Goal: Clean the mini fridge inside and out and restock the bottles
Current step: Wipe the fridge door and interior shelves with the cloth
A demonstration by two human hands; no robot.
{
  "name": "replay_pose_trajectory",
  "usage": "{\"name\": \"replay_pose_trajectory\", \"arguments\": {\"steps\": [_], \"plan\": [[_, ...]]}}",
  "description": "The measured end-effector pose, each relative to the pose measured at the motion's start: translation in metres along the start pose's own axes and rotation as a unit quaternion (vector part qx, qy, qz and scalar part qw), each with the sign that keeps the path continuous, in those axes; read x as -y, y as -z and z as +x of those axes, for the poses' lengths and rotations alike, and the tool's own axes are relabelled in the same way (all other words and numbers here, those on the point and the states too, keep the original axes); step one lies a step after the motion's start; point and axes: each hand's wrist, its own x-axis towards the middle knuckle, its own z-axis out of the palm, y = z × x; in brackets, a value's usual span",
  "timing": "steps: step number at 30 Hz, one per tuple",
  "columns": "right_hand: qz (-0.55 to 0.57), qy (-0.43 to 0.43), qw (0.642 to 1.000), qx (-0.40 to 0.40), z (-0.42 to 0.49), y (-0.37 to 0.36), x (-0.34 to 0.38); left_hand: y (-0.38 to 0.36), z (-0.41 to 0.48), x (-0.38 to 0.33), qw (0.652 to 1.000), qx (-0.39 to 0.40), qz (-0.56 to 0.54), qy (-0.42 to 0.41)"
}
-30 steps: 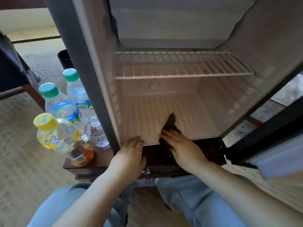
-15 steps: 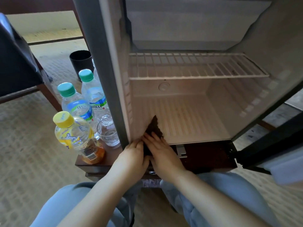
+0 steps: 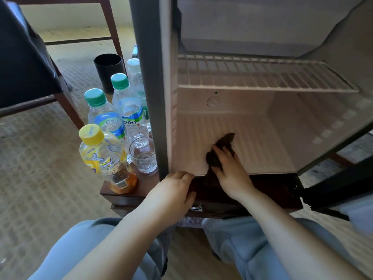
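Four straight fingers (image 3: 220,153) of the right hand (image 3: 232,170) press a dark cloth (image 3: 225,141) flat on the fridge (image 3: 262,136) floor, near its front left corner. The left hand (image 3: 173,190) curls over the fridge's bottom front edge (knuckles up). Outside, just left, stand the bottles (image 3: 129,110) and a glass (image 3: 143,157).

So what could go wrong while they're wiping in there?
The yellow-capped bottle stands at the cabinet's corner edge, beside a drinking glass; the left hand braced nearby could perhaps knock them off. The right hand presses the dark cloth near the fridge floor's front lip, so grime may get pushed onto the cabinet.
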Motion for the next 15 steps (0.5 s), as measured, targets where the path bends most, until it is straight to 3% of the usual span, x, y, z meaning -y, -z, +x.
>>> {"name": "replay_pose_trajectory", "arguments": {"steps": [8, 15], "plan": [[-0.015, 0.077, 0.995, 0.058, 0.081, -0.030, 0.050, -0.002, -0.004, 0.018, 0.998, 0.039, 0.038, 0.010], [0.078, 0.129, 0.983, 0.105, 0.014, -0.024, 0.042, 0.004, -0.005, 0.024, 0.999, 0.037, 0.019, 0.010]]}}
